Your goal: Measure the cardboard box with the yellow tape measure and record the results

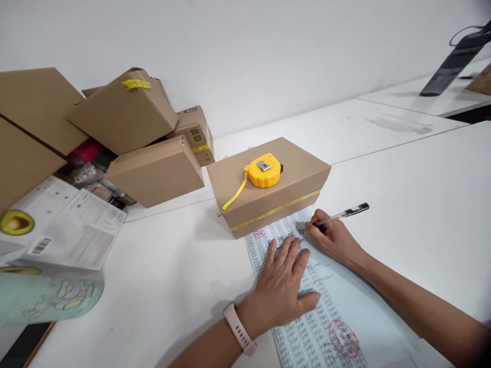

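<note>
A printed sheet of paper (314, 317) with red stamps lies on the white table, its far edge against or under a cardboard box (264, 204). My left hand (282, 283) rests flat on the sheet, fingers spread, a pink band on its wrist. To its right, my right hand (333, 237) is closed around a pen (347, 210) with a clear barrel and black end. The pen's tip is hidden by the fingers, close to large dark characters on the sheet. On top of the box sits a yellow tape measure (264, 170) with a wrist strap.
Several cardboard boxes (126, 112) are heaped at the left against the wall. Nearer stand a white printed carton (76, 225) with an avocado picture and a pale green bottle (49, 296). A dark bottle (454, 64) stands at the far right.
</note>
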Motion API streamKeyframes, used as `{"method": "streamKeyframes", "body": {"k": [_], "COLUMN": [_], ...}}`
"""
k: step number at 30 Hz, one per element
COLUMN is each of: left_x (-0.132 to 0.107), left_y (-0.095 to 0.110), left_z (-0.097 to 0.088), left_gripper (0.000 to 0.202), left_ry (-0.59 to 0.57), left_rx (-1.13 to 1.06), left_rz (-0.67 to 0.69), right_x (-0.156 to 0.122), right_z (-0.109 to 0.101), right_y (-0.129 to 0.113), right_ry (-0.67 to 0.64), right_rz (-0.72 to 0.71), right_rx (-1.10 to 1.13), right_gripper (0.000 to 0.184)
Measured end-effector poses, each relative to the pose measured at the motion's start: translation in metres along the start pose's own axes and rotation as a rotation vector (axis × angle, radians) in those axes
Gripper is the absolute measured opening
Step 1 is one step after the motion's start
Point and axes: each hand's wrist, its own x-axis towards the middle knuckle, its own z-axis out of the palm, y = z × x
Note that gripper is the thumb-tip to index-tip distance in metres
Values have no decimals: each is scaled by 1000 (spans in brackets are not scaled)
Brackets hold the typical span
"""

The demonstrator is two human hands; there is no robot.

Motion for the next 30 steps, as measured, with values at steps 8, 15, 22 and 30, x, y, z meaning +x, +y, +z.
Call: {"method": "streamKeyframes", "body": {"k": [8,15,22,30], "left_x": [0,0,0,0], "left_y": [0,0,0,0], "left_z": [0,0,0,-1], "left_gripper": [74,76,75,76], "left_ry": [5,3,10,-1], "left_rx": [-2,12,11,7], "left_rz": [1,4,6,2], "right_x": [-1,0,0,-1], "right_z": [0,0,-1,-1], "right_y": [0,0,-2,1], "right_ry": [22,10,25,16], "right_rz": [8,37,54,37], "right_rx": [-16,-6,-4,-4], "right_gripper": [21,20,21,21]}}
